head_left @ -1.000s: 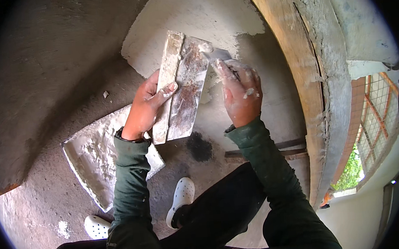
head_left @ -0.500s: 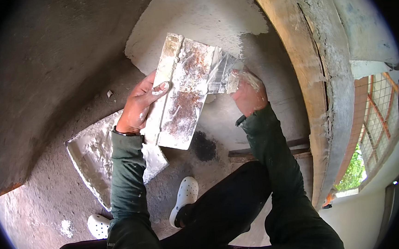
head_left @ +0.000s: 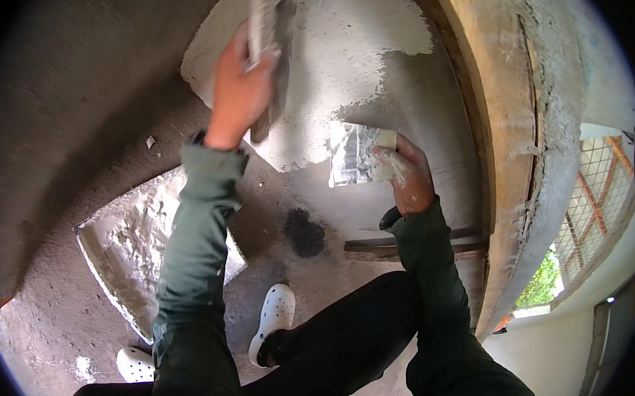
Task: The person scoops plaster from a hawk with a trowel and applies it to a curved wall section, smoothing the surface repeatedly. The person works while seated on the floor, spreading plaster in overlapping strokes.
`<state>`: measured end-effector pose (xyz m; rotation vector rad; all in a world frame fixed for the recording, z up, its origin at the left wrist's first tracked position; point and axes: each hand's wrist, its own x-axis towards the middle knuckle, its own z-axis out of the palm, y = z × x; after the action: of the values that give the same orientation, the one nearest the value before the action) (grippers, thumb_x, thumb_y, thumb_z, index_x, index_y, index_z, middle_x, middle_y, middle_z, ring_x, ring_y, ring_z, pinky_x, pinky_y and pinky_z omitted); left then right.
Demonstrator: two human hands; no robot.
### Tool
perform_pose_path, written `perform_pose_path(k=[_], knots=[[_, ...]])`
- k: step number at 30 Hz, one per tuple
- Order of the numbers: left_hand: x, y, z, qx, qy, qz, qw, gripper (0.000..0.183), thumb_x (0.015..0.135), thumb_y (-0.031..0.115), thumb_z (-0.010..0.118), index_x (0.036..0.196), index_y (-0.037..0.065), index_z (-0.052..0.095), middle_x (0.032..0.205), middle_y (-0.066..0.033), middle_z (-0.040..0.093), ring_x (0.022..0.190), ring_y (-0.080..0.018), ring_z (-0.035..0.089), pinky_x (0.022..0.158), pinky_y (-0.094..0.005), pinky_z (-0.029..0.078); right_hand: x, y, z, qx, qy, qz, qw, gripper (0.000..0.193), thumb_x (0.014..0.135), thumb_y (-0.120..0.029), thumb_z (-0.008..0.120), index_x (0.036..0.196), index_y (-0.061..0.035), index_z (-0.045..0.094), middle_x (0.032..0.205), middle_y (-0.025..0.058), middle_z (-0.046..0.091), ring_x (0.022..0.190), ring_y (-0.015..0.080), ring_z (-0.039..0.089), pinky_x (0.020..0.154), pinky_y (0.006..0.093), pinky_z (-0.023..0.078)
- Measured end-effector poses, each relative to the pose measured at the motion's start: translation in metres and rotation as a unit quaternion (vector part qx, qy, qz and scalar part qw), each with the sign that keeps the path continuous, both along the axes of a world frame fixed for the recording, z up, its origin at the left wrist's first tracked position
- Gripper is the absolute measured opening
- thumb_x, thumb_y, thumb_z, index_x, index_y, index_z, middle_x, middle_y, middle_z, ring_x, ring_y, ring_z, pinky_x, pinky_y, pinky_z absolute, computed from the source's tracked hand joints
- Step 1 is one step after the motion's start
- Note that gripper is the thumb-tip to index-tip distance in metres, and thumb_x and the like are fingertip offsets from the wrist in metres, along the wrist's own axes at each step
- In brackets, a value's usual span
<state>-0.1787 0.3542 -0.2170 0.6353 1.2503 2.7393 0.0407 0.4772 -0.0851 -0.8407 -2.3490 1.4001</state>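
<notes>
My left hand (head_left: 238,94) is closed round a long plastering trowel (head_left: 271,36). Its blade appears nearly edge-on, blurred, in front of a pale plaster patch (head_left: 347,45) on the grey wall; whether it touches the wall I cannot tell. In my right hand (head_left: 412,178) is a flat, wide scraper (head_left: 350,154), pinched at one edge. Plaster smears its face and my fingers. The scraper sits just below the ragged lower edge of the patch, apart from the trowel.
A shallow tray (head_left: 100,270) of wet white plaster lies on the floor at left, partly behind my left forearm. A curved wooden edge (head_left: 499,112) rises at right. Low down are a wooden strip (head_left: 380,251), a dark stain (head_left: 305,232) and my white clogs (head_left: 274,319).
The trowel and scraper, together before, have parted. My left hand has raised and turned the trowel towards the wall patch. My right hand with the scraper has dropped slightly.
</notes>
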Motion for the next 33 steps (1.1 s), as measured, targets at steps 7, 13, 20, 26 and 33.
perform_pose_path(k=[7, 13, 20, 26, 33], knots=[[-0.05, 0.078, 0.05, -0.128, 0.244, 0.269, 0.923, 0.068, 0.079, -0.008, 0.056, 0.146, -0.003, 0.043, 0.14, -0.0244, 0.053, 0.115, -0.0426, 0.048, 0.105, -0.0479, 0.039, 0.018, 0.005, 0.006, -0.001, -0.037, 0.003, 0.999, 0.024, 0.094, -0.002, 0.055, 0.114, 0.0047, 0.066, 0.1, 0.004, 0.067, 0.09, 0.011, 0.061, 0.083, 0.026, 0.049], [-0.062, 0.122, 0.063, -0.139, 0.262, 0.408, 0.863, 0.062, 0.084, -0.006, 0.047, 0.145, -0.004, 0.044, 0.146, -0.0231, 0.049, 0.125, -0.0452, 0.046, 0.112, -0.0538, 0.032, 0.027, 0.013, 0.008, 0.001, -0.051, -0.017, 0.999, 0.024, 0.094, -0.002, 0.054, 0.113, 0.0056, 0.065, 0.101, 0.0052, 0.068, 0.091, 0.0121, 0.062, 0.084, 0.0275, 0.049], [-0.056, 0.139, 0.066, -0.184, 0.262, 0.368, 0.873, 0.062, 0.087, -0.003, 0.044, 0.15, -0.002, 0.039, 0.154, -0.0204, 0.042, 0.128, -0.0471, 0.045, 0.113, -0.0575, 0.032, 0.039, 0.018, 0.012, 0.011, -0.073, -0.025, 0.997, 0.022, 0.093, -0.001, 0.054, 0.111, 0.0055, 0.066, 0.099, 0.0058, 0.068, 0.091, 0.0129, 0.062, 0.085, 0.0281, 0.049], [-0.047, 0.147, 0.059, -0.179, 0.319, 0.365, 0.856, 0.067, 0.085, -0.002, 0.047, 0.152, 0.0, 0.038, 0.157, -0.0196, 0.039, 0.124, -0.0439, 0.048, 0.11, -0.055, 0.035, 0.034, 0.009, 0.013, 0.028, -0.069, -0.014, 0.997, 0.023, 0.091, -0.001, 0.056, 0.11, 0.0045, 0.067, 0.098, 0.0048, 0.069, 0.087, 0.0116, 0.064, 0.079, 0.0269, 0.051], [0.002, 0.171, 0.045, -0.229, 0.398, 0.352, 0.816, 0.049, 0.09, 0.007, 0.057, 0.139, 0.011, 0.053, 0.155, -0.01, 0.042, 0.118, -0.0374, 0.051, 0.09, -0.052, 0.052, 0.031, 0.012, 0.011, 0.049, -0.093, 0.008, 0.994, 0.017, 0.095, -0.002, 0.056, 0.109, 0.0046, 0.064, 0.097, 0.0049, 0.067, 0.087, 0.011, 0.061, 0.081, 0.0275, 0.05]])
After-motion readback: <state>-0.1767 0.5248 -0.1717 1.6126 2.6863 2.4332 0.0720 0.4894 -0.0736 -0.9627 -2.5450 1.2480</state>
